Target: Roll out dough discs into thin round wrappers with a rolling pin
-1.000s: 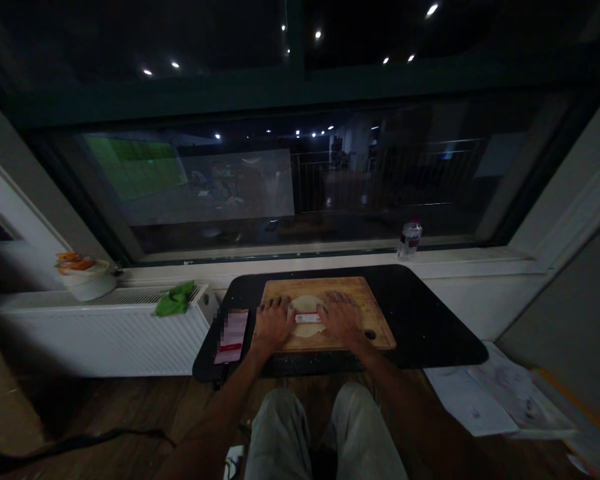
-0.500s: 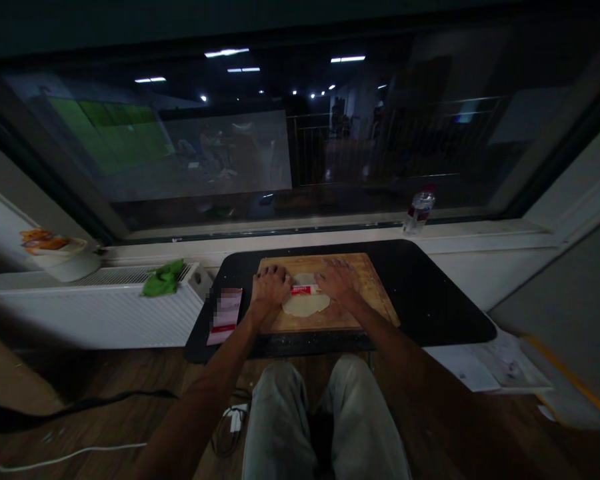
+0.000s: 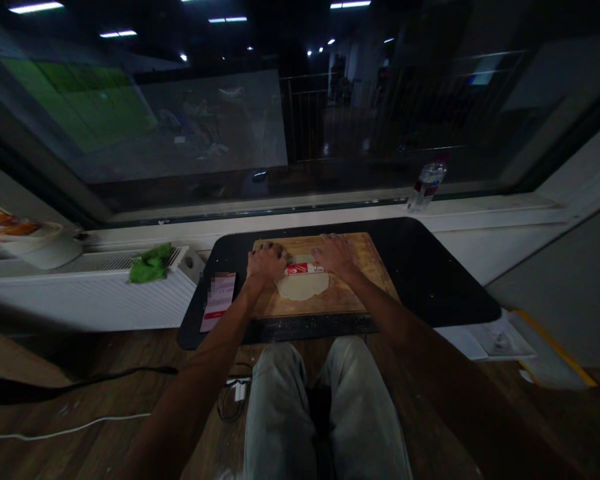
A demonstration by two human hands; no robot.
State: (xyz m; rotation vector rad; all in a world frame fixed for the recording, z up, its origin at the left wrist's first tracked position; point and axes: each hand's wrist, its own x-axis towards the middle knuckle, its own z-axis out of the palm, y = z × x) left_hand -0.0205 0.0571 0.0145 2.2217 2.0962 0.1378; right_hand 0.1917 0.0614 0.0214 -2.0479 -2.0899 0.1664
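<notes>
A flat round of pale dough (image 3: 303,286) lies on a wooden cutting board (image 3: 360,293) set on a black table (image 3: 430,280). A red-and-white labelled cylinder (image 3: 305,269) lies across the far part of the dough. My left hand (image 3: 265,259) rests palm down on its left end with the fingers stretched forward. Palm down on its right end lies my right hand (image 3: 333,254), fingers likewise extended. Both arms reach out over my knees.
A red-and-white packet (image 3: 219,302) lies at the table's left edge. A plastic water bottle (image 3: 427,185) stands on the window sill. A green cloth (image 3: 150,263) and a white bowl (image 3: 39,245) sit on the radiator at left. Cables and papers lie on the wooden floor.
Both hands have pushed the cylinder away from me, from the middle of the dough to its far edge. The camera has tilted down, so the table sits higher in view.
</notes>
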